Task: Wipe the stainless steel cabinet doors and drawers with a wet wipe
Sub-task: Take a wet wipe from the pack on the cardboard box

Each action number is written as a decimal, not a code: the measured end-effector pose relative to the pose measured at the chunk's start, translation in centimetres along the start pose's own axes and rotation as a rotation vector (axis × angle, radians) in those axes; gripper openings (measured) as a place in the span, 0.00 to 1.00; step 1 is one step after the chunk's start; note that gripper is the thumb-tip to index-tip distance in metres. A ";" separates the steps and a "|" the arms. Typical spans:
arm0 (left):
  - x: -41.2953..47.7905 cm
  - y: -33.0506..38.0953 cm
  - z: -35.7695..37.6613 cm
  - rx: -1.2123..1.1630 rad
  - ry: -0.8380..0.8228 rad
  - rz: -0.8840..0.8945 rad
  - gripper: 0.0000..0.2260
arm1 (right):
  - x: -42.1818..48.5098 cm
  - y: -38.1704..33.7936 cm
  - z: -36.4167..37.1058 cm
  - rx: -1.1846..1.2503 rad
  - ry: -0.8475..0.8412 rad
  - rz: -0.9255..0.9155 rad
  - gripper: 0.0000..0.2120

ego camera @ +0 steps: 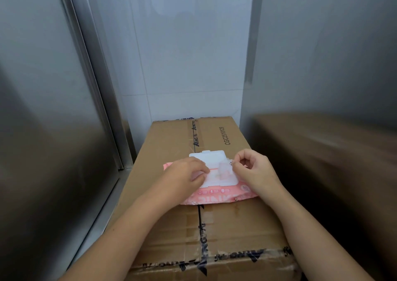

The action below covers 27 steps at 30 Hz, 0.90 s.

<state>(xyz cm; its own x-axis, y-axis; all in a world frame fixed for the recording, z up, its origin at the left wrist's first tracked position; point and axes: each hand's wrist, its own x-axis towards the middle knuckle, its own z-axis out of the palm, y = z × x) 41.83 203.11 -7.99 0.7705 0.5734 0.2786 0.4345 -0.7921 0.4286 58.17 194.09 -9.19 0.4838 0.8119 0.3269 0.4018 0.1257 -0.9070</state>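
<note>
Pack of wipes, pink film: left hand presses, right hand pinches white lid.

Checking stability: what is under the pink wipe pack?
The wipe pack lies on a taped cardboard box. The patch of box top beneath it is hidden.

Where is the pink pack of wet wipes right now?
In the head view, the wet wipe pack lies mid-frame on top of the cardboard box, with the left hand resting on it and the right hand at its right edge.
</note>
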 end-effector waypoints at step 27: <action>2.1 1.6 1.1 0.133 -0.023 -0.045 0.02 | -0.3 0.3 0.1 0.002 -0.006 -0.030 0.10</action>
<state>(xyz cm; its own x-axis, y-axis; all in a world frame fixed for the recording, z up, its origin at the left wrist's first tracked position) 44.67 202.84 -7.71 0.7584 0.6054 0.2415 0.5256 -0.7872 0.3226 58.08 193.91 -9.63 0.4663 0.8113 0.3525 0.4148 0.1515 -0.8972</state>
